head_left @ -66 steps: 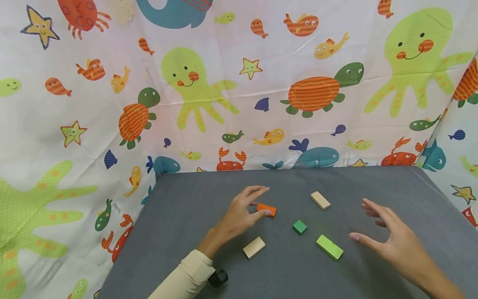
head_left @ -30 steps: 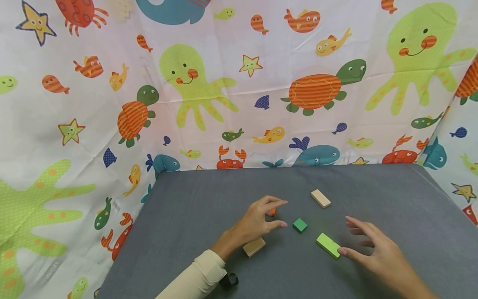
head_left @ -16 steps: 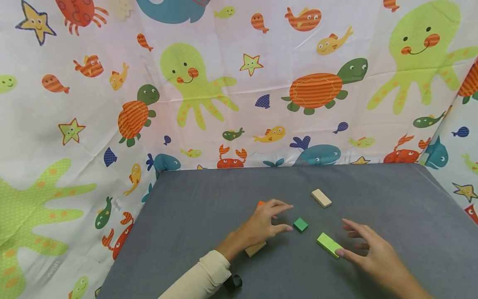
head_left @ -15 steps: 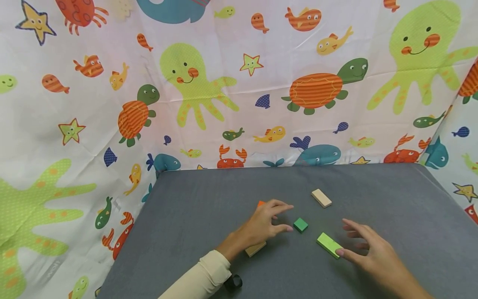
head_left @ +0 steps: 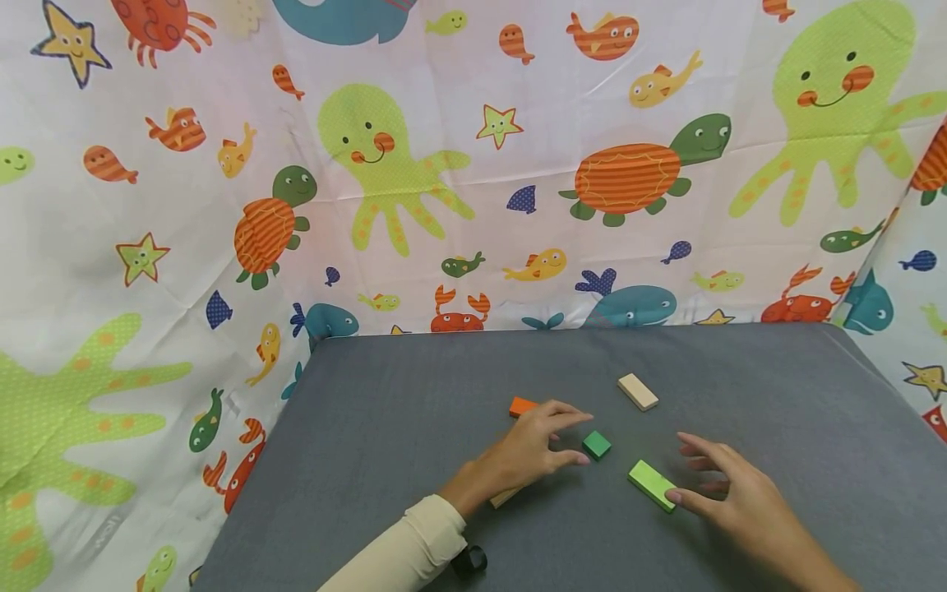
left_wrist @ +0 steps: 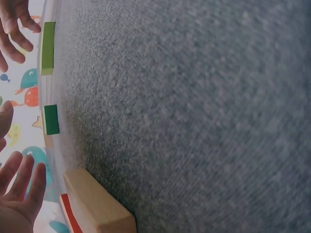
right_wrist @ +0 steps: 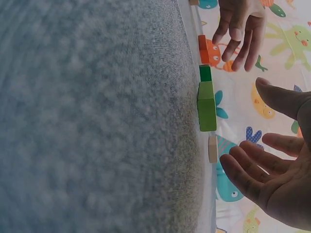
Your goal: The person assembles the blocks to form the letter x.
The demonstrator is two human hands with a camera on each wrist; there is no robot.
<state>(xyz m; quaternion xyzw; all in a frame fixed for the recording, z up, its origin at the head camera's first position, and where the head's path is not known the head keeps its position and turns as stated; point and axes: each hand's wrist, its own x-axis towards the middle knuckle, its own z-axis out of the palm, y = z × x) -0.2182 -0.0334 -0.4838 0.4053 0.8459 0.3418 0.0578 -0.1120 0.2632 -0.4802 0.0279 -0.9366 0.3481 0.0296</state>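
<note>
My left hand hovers just left of the small green block, thumb and fingers spread apart with nothing between them. Under its wrist a plain wooden block is partly covered; the left wrist view shows that wooden block close up. An orange block lies behind the hand, partly hidden. To the right, my right hand is held with thumb and fingers apart near the light green block. Its thumb overlaps that block's end in the head view; the right wrist view shows the light green block apart from the fingers.
A second plain wooden block lies farther back on the grey table. A sea-animal patterned cloth hangs behind and beside the table. A black band sits at the left sleeve cuff.
My left hand has moved right, from over the orange block to beside the small green block. My right hand has shifted left toward the light green block, then stayed nearly still. The blocks keep their places.
</note>
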